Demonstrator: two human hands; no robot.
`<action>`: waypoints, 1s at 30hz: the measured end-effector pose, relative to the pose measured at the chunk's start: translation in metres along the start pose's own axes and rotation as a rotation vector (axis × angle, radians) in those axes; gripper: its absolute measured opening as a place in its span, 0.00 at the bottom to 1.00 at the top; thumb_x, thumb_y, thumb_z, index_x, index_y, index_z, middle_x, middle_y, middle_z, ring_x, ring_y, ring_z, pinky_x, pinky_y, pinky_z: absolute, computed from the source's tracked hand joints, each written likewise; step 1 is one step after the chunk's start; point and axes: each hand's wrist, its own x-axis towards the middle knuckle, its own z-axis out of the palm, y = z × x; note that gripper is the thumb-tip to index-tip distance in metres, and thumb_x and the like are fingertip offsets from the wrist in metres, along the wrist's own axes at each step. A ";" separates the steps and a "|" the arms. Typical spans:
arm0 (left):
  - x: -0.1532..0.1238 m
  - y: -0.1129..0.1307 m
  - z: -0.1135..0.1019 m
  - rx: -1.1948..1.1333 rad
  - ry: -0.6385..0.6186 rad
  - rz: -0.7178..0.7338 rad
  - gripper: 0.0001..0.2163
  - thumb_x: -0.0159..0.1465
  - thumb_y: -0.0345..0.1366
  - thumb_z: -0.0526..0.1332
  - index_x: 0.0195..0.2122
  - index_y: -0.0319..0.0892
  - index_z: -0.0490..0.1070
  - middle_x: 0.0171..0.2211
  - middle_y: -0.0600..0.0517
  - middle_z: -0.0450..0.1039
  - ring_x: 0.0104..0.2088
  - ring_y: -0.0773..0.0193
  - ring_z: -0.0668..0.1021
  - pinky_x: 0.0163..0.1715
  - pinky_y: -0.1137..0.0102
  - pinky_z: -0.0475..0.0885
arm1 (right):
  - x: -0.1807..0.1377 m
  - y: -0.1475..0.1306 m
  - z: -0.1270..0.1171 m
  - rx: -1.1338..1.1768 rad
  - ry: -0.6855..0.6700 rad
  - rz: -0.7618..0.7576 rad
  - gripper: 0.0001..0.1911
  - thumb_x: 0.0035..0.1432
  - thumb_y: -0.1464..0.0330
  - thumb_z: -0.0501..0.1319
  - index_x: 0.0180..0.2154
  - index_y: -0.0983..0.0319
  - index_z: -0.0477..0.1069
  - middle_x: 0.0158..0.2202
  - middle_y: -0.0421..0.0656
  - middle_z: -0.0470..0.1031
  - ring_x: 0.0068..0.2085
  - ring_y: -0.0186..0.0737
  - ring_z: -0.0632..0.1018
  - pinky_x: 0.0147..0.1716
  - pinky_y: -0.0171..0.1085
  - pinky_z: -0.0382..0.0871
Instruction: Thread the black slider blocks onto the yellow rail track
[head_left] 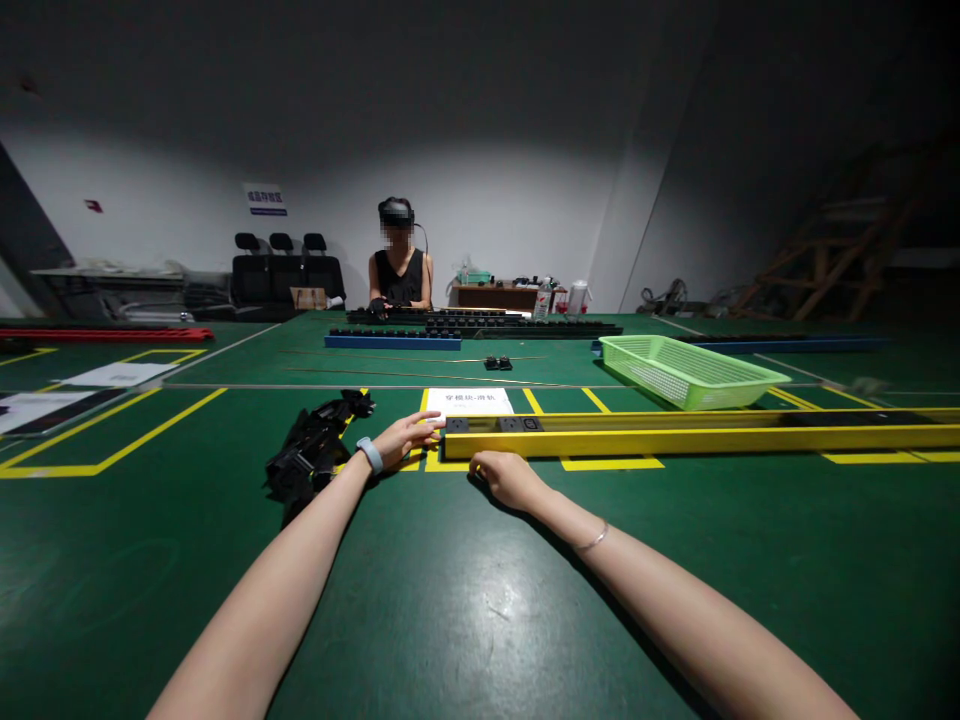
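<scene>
A long yellow channel rail (600, 442) lies lengthwise across the green table, running off to the right. Black socket modules sit inside it: one module (457, 425) at its left end and a joined pair (519, 424) a little farther in. My left hand (405, 437) is stretched out, fingertips at the end module. Curled fingers of my right hand (510, 478) rest against the front lower edge of the rail; what they hold, if anything, is hidden. A heap of black modules (311, 450) lies left of my left hand.
A light green basket (675, 372) stands behind the rail. A printed sheet (469, 401) lies near its left end. Two small black pieces (497, 363), thin rods, and blue rails (392, 341) lie farther back. A co-worker (401, 270) sits across the table.
</scene>
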 end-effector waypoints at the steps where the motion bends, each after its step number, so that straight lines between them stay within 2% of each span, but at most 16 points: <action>1: 0.000 0.000 0.000 -0.001 0.003 0.002 0.24 0.54 0.37 0.67 0.52 0.42 0.67 0.55 0.40 0.67 0.46 0.59 0.76 0.50 0.63 0.66 | 0.000 0.000 0.000 -0.002 -0.002 0.003 0.15 0.51 0.81 0.54 0.36 0.59 0.72 0.31 0.39 0.74 0.31 0.32 0.72 0.29 0.28 0.56; 10: -0.001 0.002 0.003 0.008 0.013 -0.006 0.26 0.51 0.39 0.68 0.51 0.42 0.68 0.54 0.40 0.68 0.47 0.56 0.76 0.50 0.61 0.65 | 0.000 0.001 0.001 -0.012 -0.008 0.007 0.16 0.49 0.81 0.54 0.36 0.59 0.72 0.31 0.39 0.74 0.31 0.31 0.72 0.30 0.28 0.56; 17: -0.002 0.003 0.007 0.044 -0.001 -0.018 0.26 0.51 0.37 0.68 0.52 0.43 0.67 0.55 0.41 0.66 0.47 0.58 0.75 0.49 0.64 0.65 | 0.000 0.000 0.000 -0.004 -0.016 0.018 0.16 0.49 0.81 0.54 0.37 0.59 0.73 0.31 0.39 0.74 0.31 0.31 0.71 0.30 0.28 0.57; 25: -0.003 0.005 0.012 0.117 0.000 0.027 0.27 0.52 0.37 0.67 0.54 0.43 0.64 0.55 0.40 0.66 0.53 0.56 0.71 0.50 0.63 0.63 | 0.001 0.000 0.000 -0.001 -0.010 0.011 0.17 0.50 0.81 0.54 0.36 0.59 0.73 0.32 0.39 0.74 0.32 0.32 0.72 0.30 0.28 0.57; 30: -0.002 0.006 0.013 0.141 -0.018 0.036 0.24 0.53 0.37 0.67 0.51 0.40 0.67 0.55 0.39 0.67 0.52 0.56 0.71 0.51 0.63 0.63 | 0.001 -0.001 -0.001 0.007 -0.011 0.020 0.16 0.51 0.81 0.54 0.36 0.59 0.73 0.31 0.40 0.75 0.31 0.32 0.72 0.30 0.28 0.57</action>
